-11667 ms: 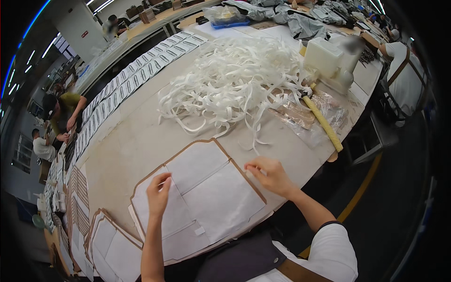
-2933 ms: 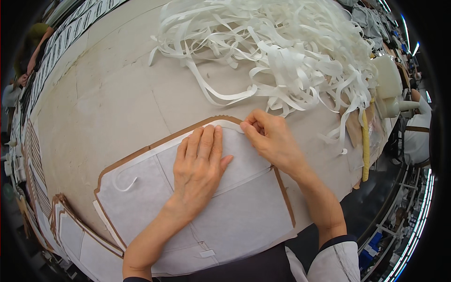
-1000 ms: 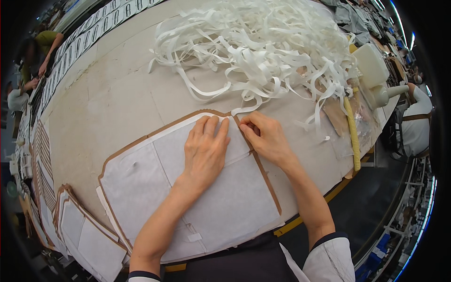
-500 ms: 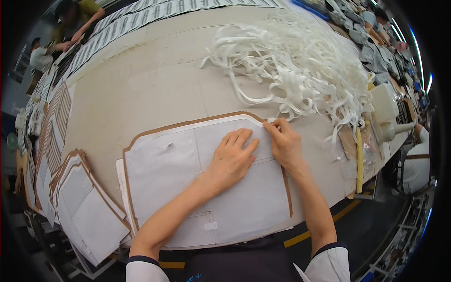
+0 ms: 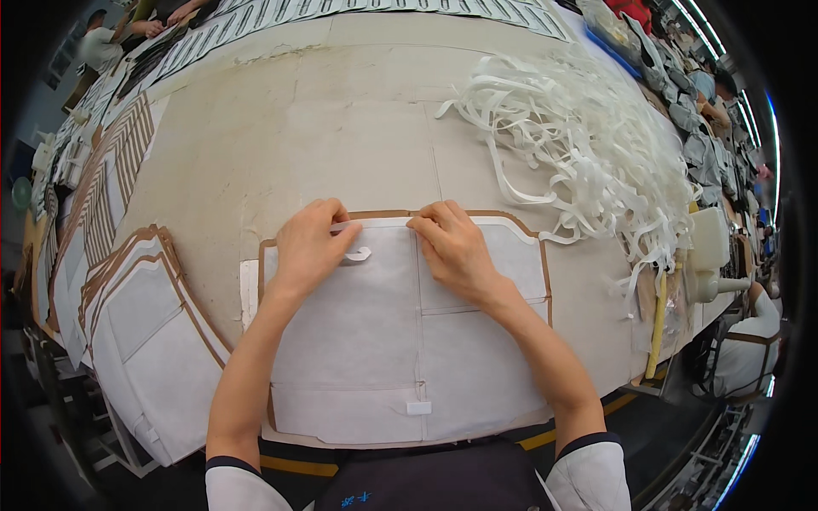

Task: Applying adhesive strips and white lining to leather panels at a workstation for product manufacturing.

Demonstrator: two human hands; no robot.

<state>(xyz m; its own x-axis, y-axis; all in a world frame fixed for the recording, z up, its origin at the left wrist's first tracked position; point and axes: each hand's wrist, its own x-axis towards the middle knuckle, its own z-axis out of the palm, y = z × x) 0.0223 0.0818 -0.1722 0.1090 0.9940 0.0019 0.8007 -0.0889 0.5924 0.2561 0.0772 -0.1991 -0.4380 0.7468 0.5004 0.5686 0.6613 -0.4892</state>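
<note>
A pale fabric panel (image 5: 345, 341) with brown edges lies before me. A white tape strip (image 5: 379, 223) runs along its top edge, with a curled tail (image 5: 362, 254) at the left. My left hand (image 5: 311, 243) pinches this strip near the top left. My right hand (image 5: 452, 251) has thumb and fingers closed on the strip near the middle of that edge, beside a vertical seam. A stack of similar brown-edged pieces (image 5: 145, 324) lies to the left.
A tangled pile of white tape (image 5: 567, 149) lies at right, beside a plastic jug (image 5: 709, 238) and a yellow roll (image 5: 656, 332). Striped pieces (image 5: 115, 183) line the left. Co-workers (image 5: 102, 47) work across the table; a seated person (image 5: 741, 362) is at right, beyond the table edge.
My left hand has lifted from pressing on the panel and moved left, closing on the tape. My right hand has moved left from the upper-right corner. The view has swung round.
</note>
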